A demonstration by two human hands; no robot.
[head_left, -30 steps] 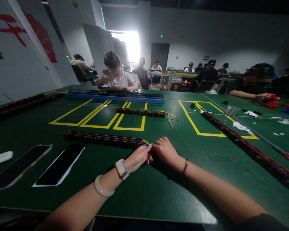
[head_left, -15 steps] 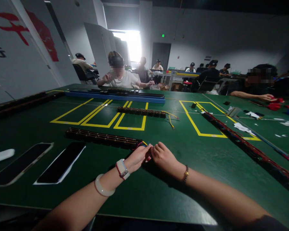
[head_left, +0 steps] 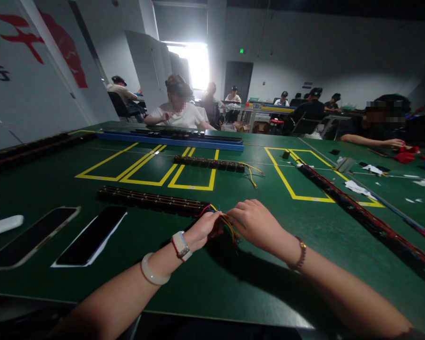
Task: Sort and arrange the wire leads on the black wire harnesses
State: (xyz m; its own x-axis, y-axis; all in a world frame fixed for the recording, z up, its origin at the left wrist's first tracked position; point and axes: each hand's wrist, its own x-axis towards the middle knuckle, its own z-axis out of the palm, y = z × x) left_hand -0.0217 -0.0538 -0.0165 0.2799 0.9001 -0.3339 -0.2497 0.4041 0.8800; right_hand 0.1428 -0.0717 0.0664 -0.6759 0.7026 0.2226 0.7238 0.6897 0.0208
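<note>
A long dark strip of joined blocks with metal lines along it (head_left: 152, 200) lies on the green table, slanting down toward my hands. Coloured wires (head_left: 231, 227), yellow, red and blue among them, come off its right end. My left hand (head_left: 206, 228) is closed around these wires close to the strip's end. Just right of it, my right hand (head_left: 255, 224) has its fingers bent at the same wires, thumb and fingertips pinching them. The wires' ends hang below my fingers, and part of the bundle is hidden by the left hand.
A shorter similar strip (head_left: 208, 163) with yellow leads lies inside yellow tape outlines. Two phones (head_left: 92, 236) (head_left: 33, 236) rest at left. A long wired strip (head_left: 361, 215) runs along the right. A blue rail (head_left: 170, 141) sits at the back. Co-workers sit beyond.
My right hand has moved right, away from the left hand, and opened its curled fist into a pinch. The wire ends now show between the hands. My left hand stays nearly in place.
</note>
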